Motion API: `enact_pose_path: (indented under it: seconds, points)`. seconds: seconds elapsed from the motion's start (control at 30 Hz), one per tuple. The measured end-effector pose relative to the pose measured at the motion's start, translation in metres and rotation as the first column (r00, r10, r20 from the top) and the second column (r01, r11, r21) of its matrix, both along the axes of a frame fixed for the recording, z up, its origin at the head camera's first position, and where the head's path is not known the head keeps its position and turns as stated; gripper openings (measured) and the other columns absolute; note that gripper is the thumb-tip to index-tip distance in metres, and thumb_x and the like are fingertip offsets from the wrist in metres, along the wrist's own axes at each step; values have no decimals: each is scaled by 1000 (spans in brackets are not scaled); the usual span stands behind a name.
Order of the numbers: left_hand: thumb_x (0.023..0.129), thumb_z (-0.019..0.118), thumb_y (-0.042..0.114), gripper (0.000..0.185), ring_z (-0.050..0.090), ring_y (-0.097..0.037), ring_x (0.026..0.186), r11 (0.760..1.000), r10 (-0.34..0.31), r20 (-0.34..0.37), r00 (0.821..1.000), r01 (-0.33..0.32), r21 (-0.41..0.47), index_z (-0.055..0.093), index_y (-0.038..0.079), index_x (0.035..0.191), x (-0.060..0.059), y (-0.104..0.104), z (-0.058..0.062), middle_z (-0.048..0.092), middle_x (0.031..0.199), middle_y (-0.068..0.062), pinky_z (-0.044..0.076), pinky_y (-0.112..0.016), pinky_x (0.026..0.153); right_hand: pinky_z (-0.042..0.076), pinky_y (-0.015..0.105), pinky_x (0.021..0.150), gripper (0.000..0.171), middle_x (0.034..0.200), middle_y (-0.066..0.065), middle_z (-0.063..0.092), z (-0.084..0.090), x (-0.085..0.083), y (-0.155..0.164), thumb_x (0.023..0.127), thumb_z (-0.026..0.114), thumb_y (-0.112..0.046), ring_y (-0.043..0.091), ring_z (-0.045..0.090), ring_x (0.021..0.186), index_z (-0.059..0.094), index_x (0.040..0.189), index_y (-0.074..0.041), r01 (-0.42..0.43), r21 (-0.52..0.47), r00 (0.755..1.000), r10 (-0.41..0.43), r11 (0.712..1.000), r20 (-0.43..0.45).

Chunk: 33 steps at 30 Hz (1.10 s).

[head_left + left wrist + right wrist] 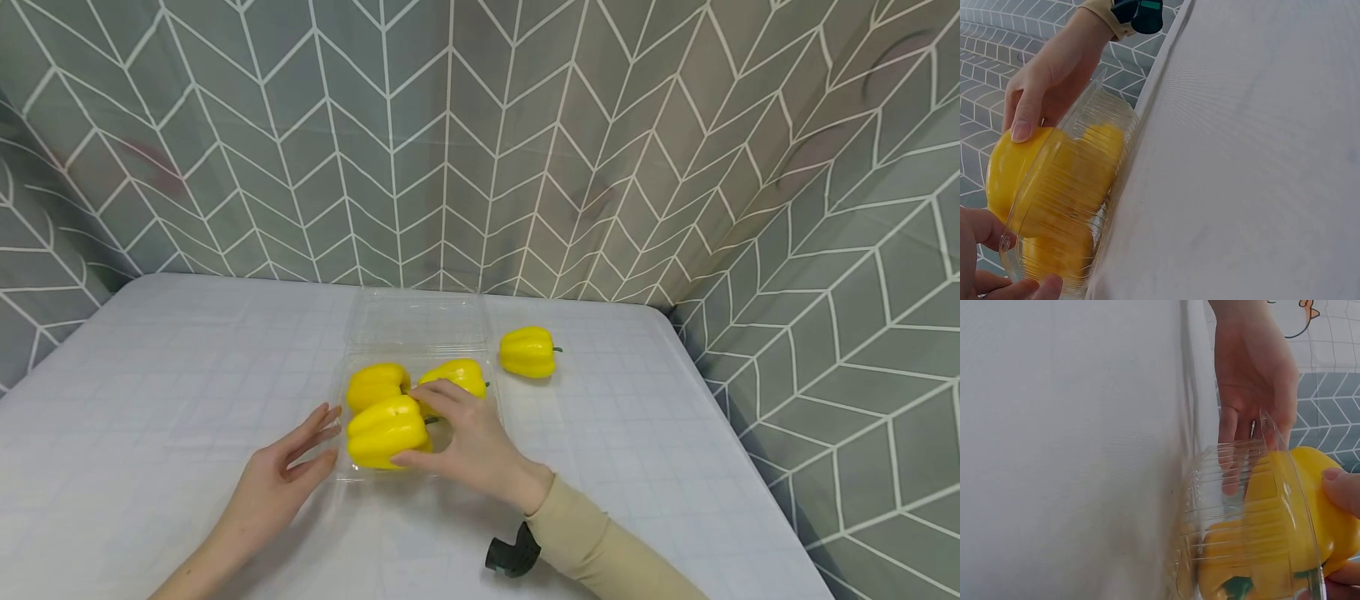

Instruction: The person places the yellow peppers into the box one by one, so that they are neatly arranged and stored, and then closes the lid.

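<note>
Peppers in a clear tray near the table's front edge

Left hand (pixel 281 475), fingers straight, rests against the clear tray (pixel 352 475); right hand (pixel 468 446) grips the front pepper (pixel 386 432) inside; a loose pepper (pixel 528 352) lies toward the right edge.

Right arm wears a beige long sleeve (pixel 600 550), snug at the cuff. A black wrist camera mount (pixel 512 554) sits below it. Left forearm (pixel 202 567) is bare.
</note>
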<state>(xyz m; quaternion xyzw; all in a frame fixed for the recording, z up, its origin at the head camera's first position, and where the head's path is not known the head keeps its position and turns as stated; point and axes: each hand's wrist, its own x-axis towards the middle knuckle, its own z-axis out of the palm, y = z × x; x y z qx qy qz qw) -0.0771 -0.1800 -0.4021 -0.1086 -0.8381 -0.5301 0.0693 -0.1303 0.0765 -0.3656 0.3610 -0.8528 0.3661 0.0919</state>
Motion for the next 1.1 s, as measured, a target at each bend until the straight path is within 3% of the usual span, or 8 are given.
enact_pose_path:
  seconds: [0.57, 0.87, 1.1]
  points:
    - [98, 65, 16, 63, 51, 17, 116, 1000, 6, 33, 999, -6, -4, 37, 1, 153, 0, -2, 0, 52, 148, -13, 51, -9, 87, 51, 22, 100, 66, 121, 3, 63, -8, 3, -7, 71, 91, -32, 15, 62, 111, 65, 126, -4, -33, -48, 996, 29, 998, -88]
    - [98, 65, 12, 61, 53, 15, 117, 1000, -1, 2, 1000, 1, 5, 38, -2, 151, 0, -1, -1, 53, 147, -14, 53, -10, 87, 51, 25, 101, 70, 122, 1, 64, -13, 5, -9, 78, 85, -42, 13, 62, 110, 62, 132, -5, 61, 80, 998, -63, 995, 16]
    - [98, 65, 11, 61, 53, 14, 117, 1000, -3, -8, 1000, 3, 4, 39, -3, 150, 1, 0, -1, 53, 147, -14, 52, -10, 87, 51, 27, 101, 67, 125, 3, 64, -15, 4, -8, 83, 81, -42, 16, 62, 113, 61, 133, -3, 45, 101, 999, -41, 994, -35]
